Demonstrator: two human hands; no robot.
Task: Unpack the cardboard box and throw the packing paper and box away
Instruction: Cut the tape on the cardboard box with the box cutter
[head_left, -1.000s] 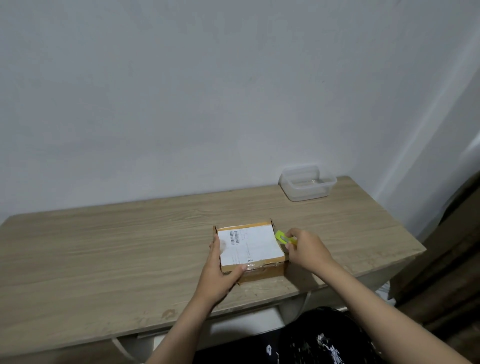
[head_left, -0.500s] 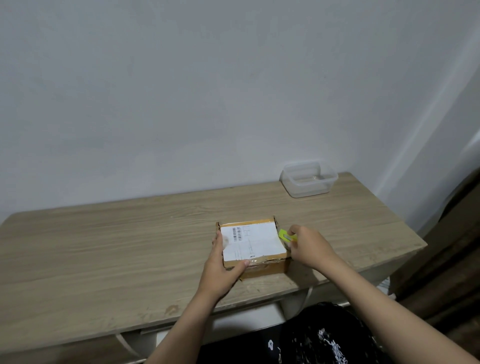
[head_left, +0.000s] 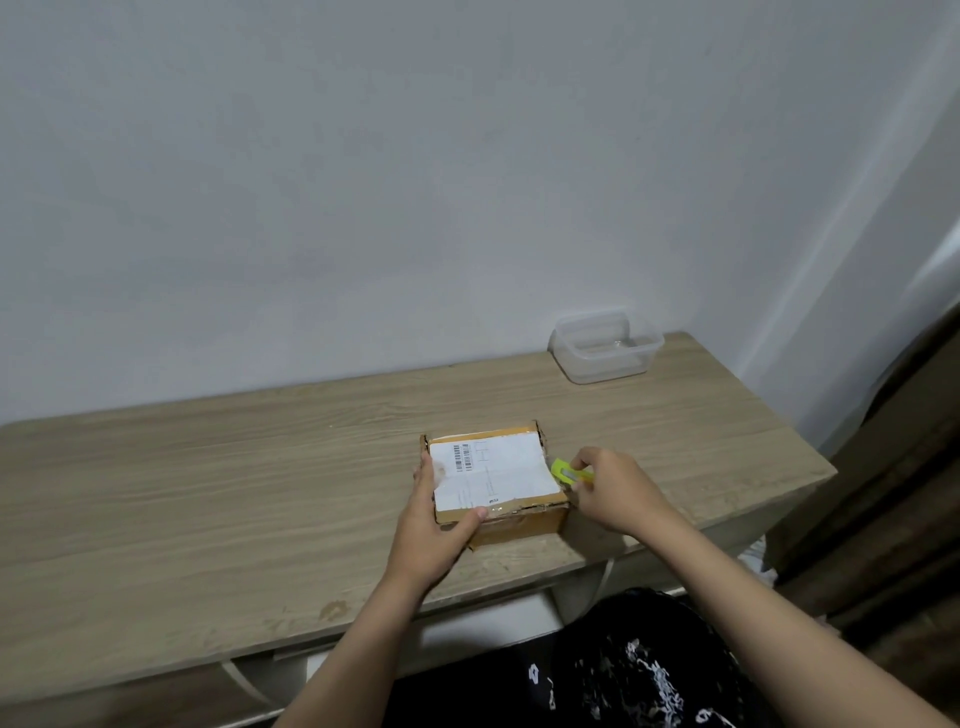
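A small brown cardboard box (head_left: 524, 525) with a white shipping label on its lid lies closed on the wooden table (head_left: 208, 493), near the front edge. My left hand (head_left: 431, 525) grips the box's near left corner, thumb on the lid. My right hand (head_left: 613, 493) is at the box's right side and holds a small yellow-green cutter (head_left: 566, 472), whose tip touches the right edge of the lid. The box's contents are hidden.
A clear plastic container (head_left: 605, 345) stands at the table's back right by the white wall. A dark brown curtain or piece of furniture (head_left: 893, 493) rises right of the table. My dark patterned clothing shows below the table's front edge.
The view has shifted slightly. My right hand and the cutter stay at the box's right edge, shifted only a little along it. My left hand keeps its hold.
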